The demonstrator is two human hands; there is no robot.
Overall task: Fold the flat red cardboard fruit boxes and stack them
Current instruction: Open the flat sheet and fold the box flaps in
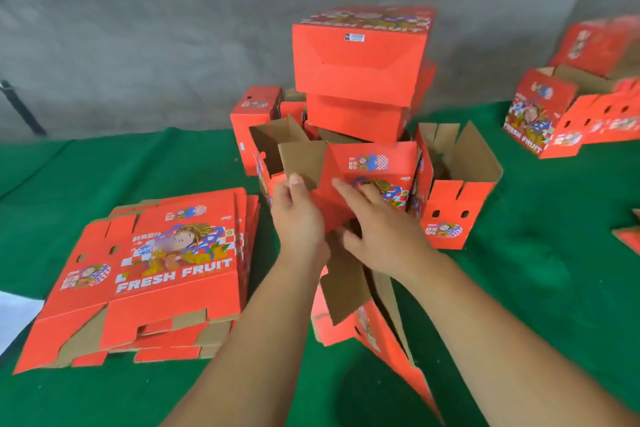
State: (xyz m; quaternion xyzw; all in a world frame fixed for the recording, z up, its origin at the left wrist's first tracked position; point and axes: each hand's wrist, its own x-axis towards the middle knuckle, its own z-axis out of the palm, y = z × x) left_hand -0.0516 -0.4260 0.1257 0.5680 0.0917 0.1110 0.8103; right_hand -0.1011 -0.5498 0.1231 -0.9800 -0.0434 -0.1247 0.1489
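1. Gripping a half-formed box (pixel 367 177) mid-bench: left hand (pixel 298 215) pinches its brown flap (pixel 301 159); right hand (pixel 384 229) presses fingers spread.
2. Risk: flap creasing crooked under uneven pressure.
3. Risk: leaning stack (pixel 360 66) behind toppling if nudged.

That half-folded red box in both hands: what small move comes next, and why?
Probably fold the brown flap inward. The left hand pinches it while the right hand lies flat on the printed panel of the box, whose lower flaps hang open above the green table.
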